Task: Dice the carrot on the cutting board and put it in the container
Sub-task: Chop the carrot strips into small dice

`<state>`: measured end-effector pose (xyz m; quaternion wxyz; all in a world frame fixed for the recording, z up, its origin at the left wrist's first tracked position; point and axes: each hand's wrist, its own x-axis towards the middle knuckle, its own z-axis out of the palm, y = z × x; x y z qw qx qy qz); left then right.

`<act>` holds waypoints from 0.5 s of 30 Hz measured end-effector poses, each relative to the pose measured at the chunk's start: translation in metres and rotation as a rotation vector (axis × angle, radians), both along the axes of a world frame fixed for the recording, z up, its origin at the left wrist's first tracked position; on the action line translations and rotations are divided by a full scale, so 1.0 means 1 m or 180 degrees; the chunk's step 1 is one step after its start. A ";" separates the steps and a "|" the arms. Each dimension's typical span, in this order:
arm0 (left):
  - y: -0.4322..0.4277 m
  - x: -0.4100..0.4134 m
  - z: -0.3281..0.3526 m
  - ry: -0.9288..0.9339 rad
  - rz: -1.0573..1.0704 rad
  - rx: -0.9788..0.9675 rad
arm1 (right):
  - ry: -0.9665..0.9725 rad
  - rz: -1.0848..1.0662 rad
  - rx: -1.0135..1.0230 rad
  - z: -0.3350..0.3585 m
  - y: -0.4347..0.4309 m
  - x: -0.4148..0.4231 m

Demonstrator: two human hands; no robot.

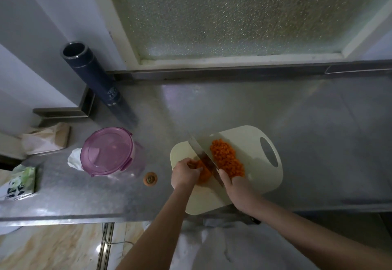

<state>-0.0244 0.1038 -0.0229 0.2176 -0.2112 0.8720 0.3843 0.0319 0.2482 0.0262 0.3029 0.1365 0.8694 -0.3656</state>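
Carrot strips (204,171) lie on the cutting board (244,134), pinned by curled fingers (192,165) of the left hand (184,175) right beside the knife (201,153) the right hand (237,185) grips, so a slip could likely nick those fingertips.

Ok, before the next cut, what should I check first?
1. Left hand holds the carrot piece: ok.
2. Right hand grips the knife: ok.
3. Left fingertips clear of the knife: cannot tell.
4. Diced pile sits on the cutting board: ok.
5. Container open for the dice: not ok, its lid is on.
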 end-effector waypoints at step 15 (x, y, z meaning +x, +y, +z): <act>-0.001 -0.001 0.001 -0.0035 -0.0075 -0.0002 | 0.0470 -0.0014 0.0155 -0.012 -0.005 0.002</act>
